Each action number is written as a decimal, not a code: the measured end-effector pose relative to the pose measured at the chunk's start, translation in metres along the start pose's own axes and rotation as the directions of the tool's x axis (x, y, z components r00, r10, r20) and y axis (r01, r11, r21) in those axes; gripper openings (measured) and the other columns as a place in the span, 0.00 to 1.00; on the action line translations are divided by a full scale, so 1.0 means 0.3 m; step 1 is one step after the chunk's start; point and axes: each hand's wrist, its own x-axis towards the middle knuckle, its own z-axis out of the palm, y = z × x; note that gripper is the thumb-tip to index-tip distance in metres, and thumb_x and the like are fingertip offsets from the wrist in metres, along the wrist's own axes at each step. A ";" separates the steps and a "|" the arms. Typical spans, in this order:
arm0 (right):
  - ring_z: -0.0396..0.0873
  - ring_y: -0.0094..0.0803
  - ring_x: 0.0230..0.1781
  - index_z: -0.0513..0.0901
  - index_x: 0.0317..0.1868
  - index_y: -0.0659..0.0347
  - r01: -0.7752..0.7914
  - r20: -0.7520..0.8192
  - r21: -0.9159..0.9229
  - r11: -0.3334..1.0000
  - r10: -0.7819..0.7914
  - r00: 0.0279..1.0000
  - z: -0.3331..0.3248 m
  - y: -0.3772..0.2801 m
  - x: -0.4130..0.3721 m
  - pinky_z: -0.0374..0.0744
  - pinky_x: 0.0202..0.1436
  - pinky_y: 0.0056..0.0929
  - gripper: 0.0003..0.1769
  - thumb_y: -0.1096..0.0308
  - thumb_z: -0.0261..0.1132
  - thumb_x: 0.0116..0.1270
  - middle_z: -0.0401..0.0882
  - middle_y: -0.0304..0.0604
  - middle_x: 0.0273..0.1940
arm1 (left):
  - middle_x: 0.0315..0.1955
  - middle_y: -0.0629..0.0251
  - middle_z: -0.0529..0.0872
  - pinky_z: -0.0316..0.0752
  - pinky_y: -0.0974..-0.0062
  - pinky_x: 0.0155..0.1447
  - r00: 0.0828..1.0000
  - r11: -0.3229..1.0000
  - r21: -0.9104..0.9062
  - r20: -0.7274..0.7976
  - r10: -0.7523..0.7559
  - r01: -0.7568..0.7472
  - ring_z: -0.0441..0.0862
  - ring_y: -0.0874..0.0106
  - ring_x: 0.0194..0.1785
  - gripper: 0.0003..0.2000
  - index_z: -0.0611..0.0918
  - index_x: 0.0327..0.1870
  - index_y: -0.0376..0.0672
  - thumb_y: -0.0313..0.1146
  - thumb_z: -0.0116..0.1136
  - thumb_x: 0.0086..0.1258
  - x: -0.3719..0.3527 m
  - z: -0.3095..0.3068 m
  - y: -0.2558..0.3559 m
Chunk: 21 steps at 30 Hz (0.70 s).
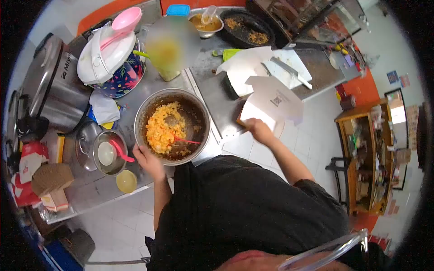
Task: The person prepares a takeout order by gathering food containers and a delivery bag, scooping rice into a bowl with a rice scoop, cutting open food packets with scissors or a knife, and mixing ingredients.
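A large metal bowl (201, 131) stands at the counter's front edge, with orange-yellow rice (165, 124) heaped mostly on its left side. A red-handled spoon (187, 141) lies in the rice, its head hidden. My left hand (150, 161) grips the bowl's lower left rim. On the right, my right hand (260, 131) is closed at the near side of an open paper takeout box (257, 115), its fingertips partly hidden against the wall. The box's printed lid flap (278, 97) stands open. Behind it is a second open takeout box (246, 67), dark outside and white inside.
A knife (291, 72) lies on a white cutting board (298, 63). At the back are a black pan (266, 25) and a bowl of sauce (205, 31). Left are a lidded flowered pot (118, 77), a steel container (68, 90) and a small pot with a pink spoon (120, 149).
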 end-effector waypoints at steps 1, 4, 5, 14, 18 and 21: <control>0.73 0.41 0.45 0.79 0.43 0.53 0.211 -0.055 -0.025 0.977 -0.213 0.976 0.043 0.043 0.002 0.72 0.48 0.36 0.17 0.74 0.53 0.52 0.76 0.44 0.47 | 0.40 0.57 0.74 0.63 0.74 0.52 0.999 0.999 -0.027 0.021 -0.029 0.029 0.70 0.69 0.43 0.12 0.70 0.47 0.33 0.31 0.40 0.69 -0.004 -0.002 0.002; 0.75 0.38 0.43 0.79 0.43 0.51 0.322 0.049 -0.086 0.943 -0.319 0.947 0.019 0.078 0.070 0.72 0.47 0.33 0.20 0.78 0.51 0.50 0.77 0.37 0.47 | 0.39 0.61 0.75 0.64 0.77 0.50 0.998 0.997 -0.040 0.004 -0.058 0.058 0.70 0.74 0.42 0.11 0.71 0.46 0.32 0.30 0.40 0.69 -0.016 0.016 0.055; 0.75 0.38 0.43 0.79 0.43 0.51 0.341 0.054 -0.078 0.937 -0.338 0.940 0.013 0.104 0.109 0.72 0.47 0.33 0.20 0.78 0.51 0.50 0.77 0.37 0.47 | 0.39 0.63 0.75 0.64 0.79 0.48 0.998 0.998 -0.037 -0.012 -0.060 0.060 0.70 0.76 0.41 0.11 0.72 0.45 0.32 0.29 0.41 0.69 -0.016 0.021 0.070; 0.73 0.41 0.45 0.79 0.37 0.59 0.455 -0.075 -0.203 0.867 -0.477 0.876 -0.229 0.002 0.301 0.71 0.44 0.35 0.12 0.72 0.62 0.49 0.77 0.43 0.39 | 0.37 0.64 0.77 0.66 0.80 0.48 0.981 0.989 -0.110 -0.154 -0.114 0.098 0.71 0.77 0.40 0.11 0.73 0.44 0.32 0.30 0.44 0.68 -0.037 0.033 -0.021; 0.74 0.46 0.35 0.79 0.32 0.65 0.694 -0.136 0.353 0.628 -0.699 0.702 -0.208 -0.363 0.293 0.72 0.40 0.36 0.10 0.66 0.62 0.54 0.76 0.50 0.30 | 0.37 0.62 0.76 0.65 0.77 0.48 0.980 0.999 -0.042 -0.194 -0.032 0.024 0.71 0.74 0.41 0.10 0.72 0.43 0.33 0.30 0.43 0.68 -0.108 0.080 0.006; 0.76 0.48 0.32 0.79 0.28 0.68 0.740 0.502 0.046 0.671 -0.656 0.563 -0.070 -0.570 0.280 0.74 0.37 0.41 0.16 0.60 0.59 0.55 0.77 0.56 0.29 | 0.37 0.59 0.76 0.64 0.76 0.49 0.974 0.992 -0.110 -0.210 -0.083 0.061 0.71 0.72 0.42 0.10 0.72 0.43 0.33 0.30 0.43 0.67 -0.127 0.087 0.017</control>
